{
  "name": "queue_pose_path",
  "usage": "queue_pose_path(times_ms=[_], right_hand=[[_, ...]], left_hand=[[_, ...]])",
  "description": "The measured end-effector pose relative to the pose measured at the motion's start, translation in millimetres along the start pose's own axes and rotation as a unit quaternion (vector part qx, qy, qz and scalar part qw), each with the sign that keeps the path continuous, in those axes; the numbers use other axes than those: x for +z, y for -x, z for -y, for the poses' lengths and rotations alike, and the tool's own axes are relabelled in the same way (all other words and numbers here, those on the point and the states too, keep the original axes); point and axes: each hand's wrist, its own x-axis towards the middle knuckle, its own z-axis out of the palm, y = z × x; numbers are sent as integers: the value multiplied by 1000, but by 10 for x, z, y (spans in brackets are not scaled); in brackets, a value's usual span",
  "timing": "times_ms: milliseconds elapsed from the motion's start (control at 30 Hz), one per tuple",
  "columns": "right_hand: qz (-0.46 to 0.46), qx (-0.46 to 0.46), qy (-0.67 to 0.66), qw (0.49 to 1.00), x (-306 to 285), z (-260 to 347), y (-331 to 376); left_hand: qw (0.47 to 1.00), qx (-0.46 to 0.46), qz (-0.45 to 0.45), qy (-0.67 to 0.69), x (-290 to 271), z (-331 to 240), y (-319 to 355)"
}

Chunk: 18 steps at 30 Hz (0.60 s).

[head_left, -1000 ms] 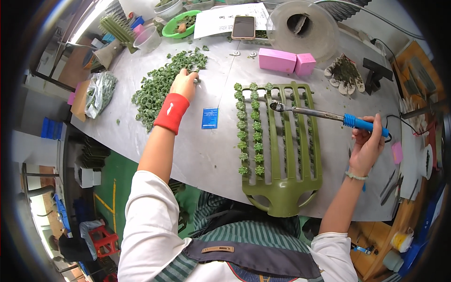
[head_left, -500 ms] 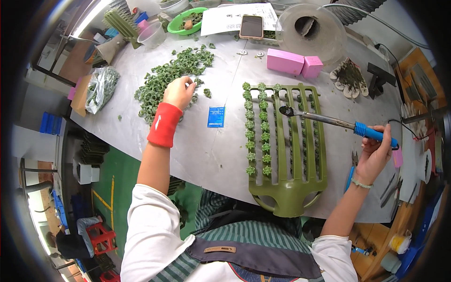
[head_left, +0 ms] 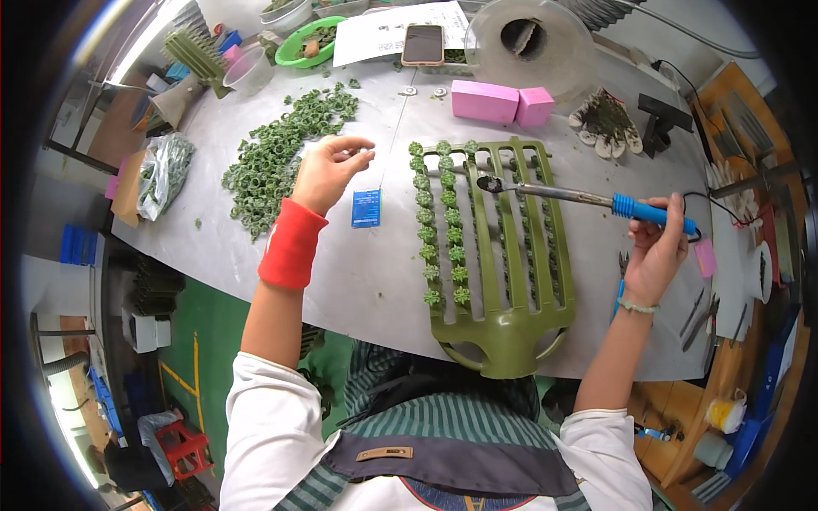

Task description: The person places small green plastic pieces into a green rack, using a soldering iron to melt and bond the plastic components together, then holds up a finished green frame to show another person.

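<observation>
- The left hand (head_left: 326, 170) has lifted off the pile of green plastic florets (head_left: 277, 153), fingertips pinched; whether they hold one, I cannot tell.
- The right hand (head_left: 654, 255) stays clamped on the blue-handled soldering iron (head_left: 579, 197), tip over the green rack (head_left: 498, 255).

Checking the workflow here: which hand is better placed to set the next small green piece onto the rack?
Left hand: it hovers between the green pieces and rack. The right hand holds the soldering iron.

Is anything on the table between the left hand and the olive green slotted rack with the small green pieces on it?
Only the small blue card, lying flat on the grey table below the left hand. It sits short of the olive green slotted rack; nothing upright blocks the way. The right hand holds the blue-handled soldering iron above the rack's top.
</observation>
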Motion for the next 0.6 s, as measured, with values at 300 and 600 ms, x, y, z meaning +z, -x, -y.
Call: queue_pose_path(times_ms=[300, 600], right_hand=[[26, 2, -31, 999, -7, -160, -60], [7, 17, -42, 999, 26, -338, -97]], left_hand=[[993, 88, 80, -18, 898, -695, 165], [948, 229, 0, -222, 1236, -540, -16]])
